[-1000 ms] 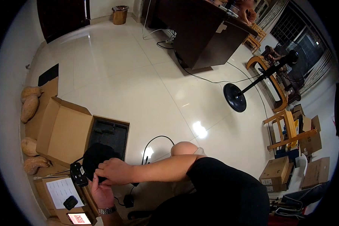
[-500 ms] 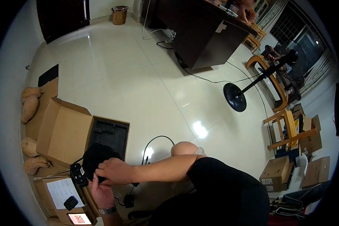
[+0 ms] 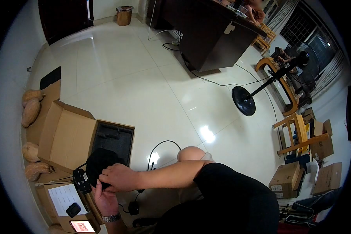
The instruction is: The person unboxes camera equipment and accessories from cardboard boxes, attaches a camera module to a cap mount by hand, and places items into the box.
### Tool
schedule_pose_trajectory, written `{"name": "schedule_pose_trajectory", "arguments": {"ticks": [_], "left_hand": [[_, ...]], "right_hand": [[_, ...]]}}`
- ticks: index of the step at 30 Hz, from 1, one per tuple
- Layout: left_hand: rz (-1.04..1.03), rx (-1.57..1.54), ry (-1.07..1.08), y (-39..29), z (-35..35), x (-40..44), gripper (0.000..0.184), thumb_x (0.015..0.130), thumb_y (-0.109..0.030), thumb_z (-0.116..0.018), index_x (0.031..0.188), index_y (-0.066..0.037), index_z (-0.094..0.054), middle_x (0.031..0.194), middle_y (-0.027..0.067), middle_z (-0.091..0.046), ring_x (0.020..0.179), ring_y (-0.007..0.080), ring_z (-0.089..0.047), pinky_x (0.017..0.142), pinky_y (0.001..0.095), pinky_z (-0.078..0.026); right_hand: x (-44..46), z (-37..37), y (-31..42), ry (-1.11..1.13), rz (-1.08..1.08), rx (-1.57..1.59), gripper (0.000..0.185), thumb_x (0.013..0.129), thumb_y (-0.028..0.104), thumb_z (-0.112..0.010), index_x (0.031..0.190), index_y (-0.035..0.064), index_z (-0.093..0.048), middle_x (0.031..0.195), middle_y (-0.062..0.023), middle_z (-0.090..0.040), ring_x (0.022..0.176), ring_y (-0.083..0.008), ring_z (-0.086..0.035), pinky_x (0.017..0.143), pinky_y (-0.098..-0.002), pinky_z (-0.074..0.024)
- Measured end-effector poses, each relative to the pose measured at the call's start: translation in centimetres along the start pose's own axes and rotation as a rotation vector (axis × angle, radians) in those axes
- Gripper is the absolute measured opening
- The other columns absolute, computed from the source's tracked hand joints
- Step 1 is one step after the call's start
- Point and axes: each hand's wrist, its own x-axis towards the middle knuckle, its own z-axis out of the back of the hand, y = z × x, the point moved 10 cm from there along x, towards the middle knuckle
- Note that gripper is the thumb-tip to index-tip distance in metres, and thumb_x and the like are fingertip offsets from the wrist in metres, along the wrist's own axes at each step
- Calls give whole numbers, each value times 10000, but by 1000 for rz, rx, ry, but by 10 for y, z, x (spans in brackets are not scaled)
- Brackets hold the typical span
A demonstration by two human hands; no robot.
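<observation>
The fingers of the right hand [image 3: 120,177] are curled closed on the lower edge of a soft black item [image 3: 101,160], while those of the left hand [image 3: 105,201] are partly hidden just beneath, their opening and hold impossible to tell. The item sits near the floor's [image 3: 124,89] lower left corner, overlapping an open carton's [image 3: 68,134] dark insert [image 3: 123,140], with a black device [image 3: 82,181] beside it and a printed sheet [image 3: 64,197] below
</observation>
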Motion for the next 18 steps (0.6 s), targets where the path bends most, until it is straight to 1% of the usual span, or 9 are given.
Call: {"name": "schedule_pose_trajectory", "arguments": {"ticks": [3,6,8,9,11,12,14,17,18], "left_hand": [[17,-10,0,3,7,1,332,1025,-222,-542,1337,-112,-508,1209,52,-640,1075,187,-636,892,352,-520],[22,-6,10,4,6,2,323,1026,-221,-540,1326,-106,-510,1194,50,-644,1055,181,-644,840,334,-537],[-1,-8,-53,0,3,-1,303,1033,-233,-528,1308,-107,-512,1150,56,-660,942,182,-678,744,314,-557],[-1,-8,-53,2,13,2,303,1033,-233,-528,1308,-107,-512,1150,56,-660,942,182,-678,744,314,-557],[14,-4,-44,8,31,10,273,1038,-245,-516,1270,-102,-534,1087,63,-678,839,185,-689,677,308,-557],[20,-2,-41,9,30,12,265,1040,-249,-512,1258,-100,-542,1065,65,-685,805,187,-692,655,306,-557],[-22,-39,-186,-1,17,2,246,1047,-269,-495,1187,-87,-581,1004,75,-700,711,191,-685,600,305,-546],[23,-58,-119,4,33,10,255,1048,-275,-490,1170,-79,-599,1024,81,-701,741,194,-689,628,305,-548],[39,-64,-98,3,29,10,259,1049,-277,-488,1165,-77,-604,1031,83,-702,751,195,-691,637,305,-548]], "right_hand": [[0,0,1,-7,4,1,478,730,346,-794,1057,60,-594,983,-114,-642,960,-308,-651,820,-439,-509],[0,1,1,-1,1,-2,482,726,340,-796,1058,56,-593,988,-118,-639,962,-310,-648,825,-438,-508],[0,1,3,2,2,0,484,723,336,-797,1058,53,-591,995,-121,-637,967,-313,-646,829,-438,-507],[0,4,4,-16,7,3,484,722,332,-796,1058,51,-590,1001,-125,-628,972,-316,-637,831,-441,-500],[0,7,3,-34,9,7,484,720,327,-795,1057,48,-589,1007,-129,-618,976,-320,-629,832,-443,-493],[0,8,5,-43,26,-5,472,740,331,-783,1060,46,-587,993,-124,-599,960,-305,-616,823,-421,-483],[0,12,8,-53,43,-17,460,760,335,-772,1063,43,-585,978,-119,-579,945,-290,-603,813,-399,-474],[1,17,8,-64,23,31,514,741,330,-779,1117,37,-589,1028,-129,-564,1005,-301,-575,857,-410,-453],[1,24,8,-127,37,12,545,711,325,-794,1126,37,-589,1055,-131,-565,1049,-305,-557,868,-416,-445]]}}
